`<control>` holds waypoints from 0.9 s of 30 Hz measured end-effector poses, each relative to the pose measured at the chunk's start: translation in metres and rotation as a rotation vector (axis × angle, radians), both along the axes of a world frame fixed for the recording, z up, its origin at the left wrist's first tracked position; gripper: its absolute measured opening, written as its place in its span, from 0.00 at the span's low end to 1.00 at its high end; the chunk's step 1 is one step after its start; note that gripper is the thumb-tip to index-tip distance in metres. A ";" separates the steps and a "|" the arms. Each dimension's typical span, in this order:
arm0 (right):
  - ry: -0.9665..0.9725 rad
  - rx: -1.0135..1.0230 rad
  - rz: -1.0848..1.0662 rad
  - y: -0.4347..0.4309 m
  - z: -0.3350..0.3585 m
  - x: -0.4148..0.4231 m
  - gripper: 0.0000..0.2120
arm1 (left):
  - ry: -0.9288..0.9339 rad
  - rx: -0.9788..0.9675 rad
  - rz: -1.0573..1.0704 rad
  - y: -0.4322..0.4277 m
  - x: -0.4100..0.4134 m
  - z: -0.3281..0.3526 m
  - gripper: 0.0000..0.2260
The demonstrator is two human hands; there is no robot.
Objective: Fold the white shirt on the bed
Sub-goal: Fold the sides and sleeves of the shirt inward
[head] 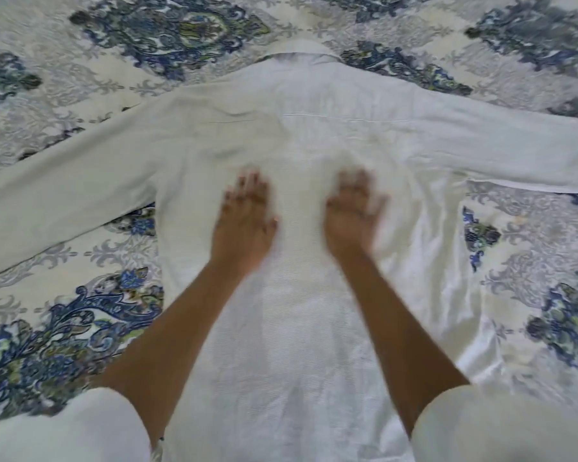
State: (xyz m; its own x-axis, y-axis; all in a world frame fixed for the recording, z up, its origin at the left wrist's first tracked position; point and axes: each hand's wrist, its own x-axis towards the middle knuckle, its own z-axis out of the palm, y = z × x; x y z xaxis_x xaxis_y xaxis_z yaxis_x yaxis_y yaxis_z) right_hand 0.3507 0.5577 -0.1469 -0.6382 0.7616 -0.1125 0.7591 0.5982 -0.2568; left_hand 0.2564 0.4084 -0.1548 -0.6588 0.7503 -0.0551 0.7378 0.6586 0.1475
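Observation:
The white shirt (301, 128) lies spread flat on the bed, back side up, collar at the far end and both long sleeves stretched out to left and right. My left hand (246, 218) rests palm down on the middle of the shirt's back, fingers straight. Beside it, my right hand (352, 216) also lies flat on the cloth, blurred by motion. A hand's width of cloth separates them. The shirt's lower hem is hidden under my arms and white sleeves.
The bed is covered by a cream quilt (80, 78) with blue and green paisley medallions, showing on all sides of the shirt. The shirt's right side shows a shinier wrinkled patch (447, 295).

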 end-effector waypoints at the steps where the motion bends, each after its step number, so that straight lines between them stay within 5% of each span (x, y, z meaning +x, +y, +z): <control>1: 0.022 0.036 0.150 -0.021 -0.002 -0.002 0.24 | -0.015 0.001 -0.100 0.013 0.015 -0.002 0.28; 3: -0.047 0.020 0.234 -0.033 -0.006 0.019 0.26 | -0.045 -0.013 -0.106 0.022 0.028 -0.008 0.27; 11: -0.154 0.041 -0.340 0.005 -0.002 0.180 0.29 | -0.114 -0.023 0.223 -0.050 0.065 0.000 0.29; 16: -0.061 0.015 -0.118 -0.062 -0.011 0.167 0.26 | -0.098 0.034 -0.237 0.000 0.164 -0.003 0.27; 19: -0.110 -0.003 -0.323 -0.066 -0.015 0.247 0.26 | -0.096 -0.026 -0.232 -0.035 0.185 -0.006 0.26; 22: -0.137 0.024 -0.299 -0.069 -0.002 0.290 0.27 | -0.082 -0.022 -0.232 -0.058 0.200 0.002 0.27; 27: 0.129 -0.065 -0.738 -0.057 0.024 0.317 0.19 | -0.095 -0.066 -0.526 -0.044 0.244 0.005 0.27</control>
